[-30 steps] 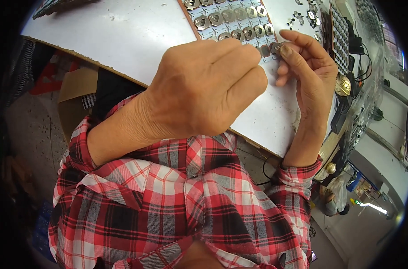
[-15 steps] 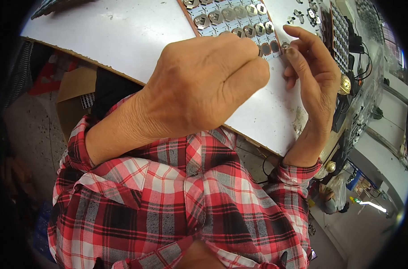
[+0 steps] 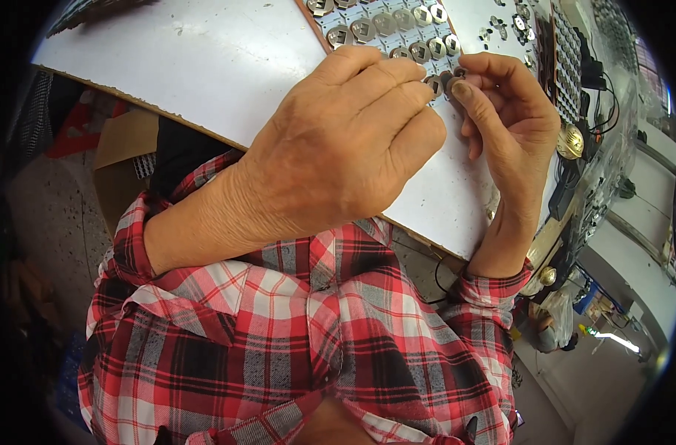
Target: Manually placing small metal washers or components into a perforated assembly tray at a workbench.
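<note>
A light-blue panel (image 3: 388,42) with a brown edge lies at the top of the table, bearing rows of round silver metal pieces. My right hand (image 3: 512,111) has its thumb and forefinger closed around a small round metal piece (image 3: 455,77), held at the panel's near right corner. My left hand (image 3: 353,141) is curled over the panel's near edge and covers part of the lowest row. Its fingertips are hidden, so I cannot make out what they hold. Just beyond its fingers a silver disc (image 3: 433,87) with a dark square mark shows on the panel.
Loose small metal parts (image 3: 522,28) lie right of the panel. Farther right stands another panel with rows of round pieces (image 3: 566,63), near black cables (image 3: 609,96) and a gold-coloured ball (image 3: 570,141). An open cardboard box (image 3: 126,148) is below the table's left edge (image 3: 130,95).
My right hand has moved left to the panel's corner with the metal piece. The left hand has shifted and its fingers have loosened a little, uncovering a disc in the lowest row.
</note>
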A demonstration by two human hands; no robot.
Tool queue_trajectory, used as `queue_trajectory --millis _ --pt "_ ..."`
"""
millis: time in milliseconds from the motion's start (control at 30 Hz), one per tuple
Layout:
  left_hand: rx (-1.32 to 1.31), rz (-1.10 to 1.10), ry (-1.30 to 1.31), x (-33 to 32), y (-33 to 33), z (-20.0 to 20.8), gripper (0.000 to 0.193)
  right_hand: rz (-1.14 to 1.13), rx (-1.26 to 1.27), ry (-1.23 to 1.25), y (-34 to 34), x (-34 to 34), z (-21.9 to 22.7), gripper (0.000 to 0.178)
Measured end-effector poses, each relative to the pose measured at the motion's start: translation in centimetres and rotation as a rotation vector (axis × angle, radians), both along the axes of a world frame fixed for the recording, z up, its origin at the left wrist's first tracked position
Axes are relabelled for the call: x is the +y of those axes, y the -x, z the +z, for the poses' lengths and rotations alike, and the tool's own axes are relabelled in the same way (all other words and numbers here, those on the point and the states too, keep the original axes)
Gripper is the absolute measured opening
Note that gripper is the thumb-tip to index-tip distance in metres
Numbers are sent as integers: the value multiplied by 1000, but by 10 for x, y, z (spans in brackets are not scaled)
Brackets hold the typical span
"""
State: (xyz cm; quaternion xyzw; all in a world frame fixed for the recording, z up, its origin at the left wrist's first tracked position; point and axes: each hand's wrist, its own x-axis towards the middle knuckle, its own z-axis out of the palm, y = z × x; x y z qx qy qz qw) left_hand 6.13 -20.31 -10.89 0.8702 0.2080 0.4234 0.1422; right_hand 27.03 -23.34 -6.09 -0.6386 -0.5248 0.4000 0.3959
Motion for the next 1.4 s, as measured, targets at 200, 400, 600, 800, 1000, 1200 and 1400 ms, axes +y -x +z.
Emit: queue_trajectory --millis 200,400,600,800,1000,1200,1400 --pt "40 41 -6 -2 2 2 16 74 -134 -100 -5 3 -7 16" --pt "39 38 15 -2 3 4 14 155 -162 -122 -12 4 -6 15" --pt "60 39 5 -1 2 2 14 181 -138 -88 -14 6 -6 15" --pt "27 37 -12 0 0 2 15 170 -165 -107 -13 2 -7 16" --pt "19 36 -13 1 -1 0 18 49 -131 -26 -8 2 -4 14" --pt "22 41 -24 2 -2 0 18 129 -128 -30 -14 3 -5 13" --pt "-115 -48 58 11 7 -3 23 58 -112 -68 -8 0 -3 14"
